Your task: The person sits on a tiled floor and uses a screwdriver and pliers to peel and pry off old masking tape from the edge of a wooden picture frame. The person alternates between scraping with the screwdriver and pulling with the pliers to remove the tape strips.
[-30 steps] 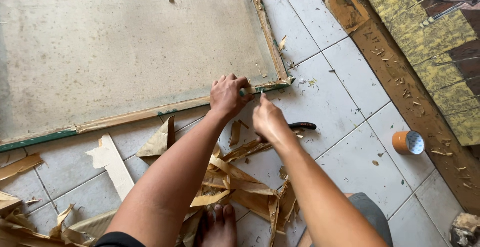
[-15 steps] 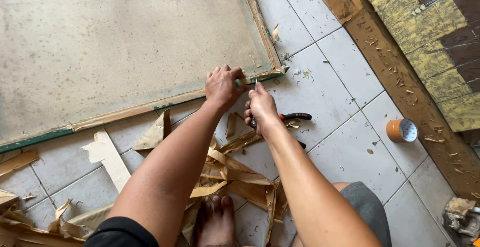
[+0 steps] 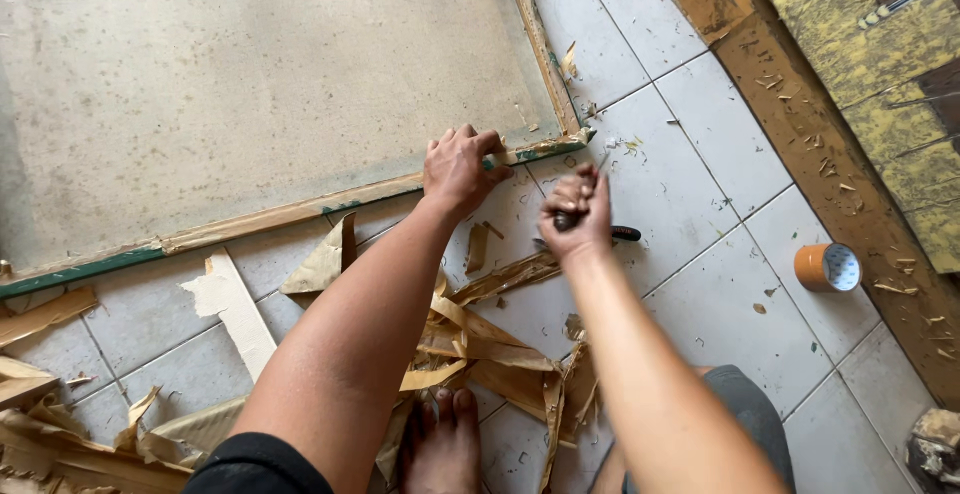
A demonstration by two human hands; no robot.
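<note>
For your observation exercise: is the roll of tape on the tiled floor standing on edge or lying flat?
Lying flat. The orange tape roll rests on one side on the tiled floor, its round opening facing up, apart from both hands.

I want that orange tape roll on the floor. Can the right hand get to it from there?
Probably yes. Bare tiles lie between the right hand and the tape roll, though its fingers already grip a dark tool.

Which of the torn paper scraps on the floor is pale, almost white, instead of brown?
The long flat strip lying left of the left arm, just below the frame's edge. The other scraps are brown and crumpled.
</note>
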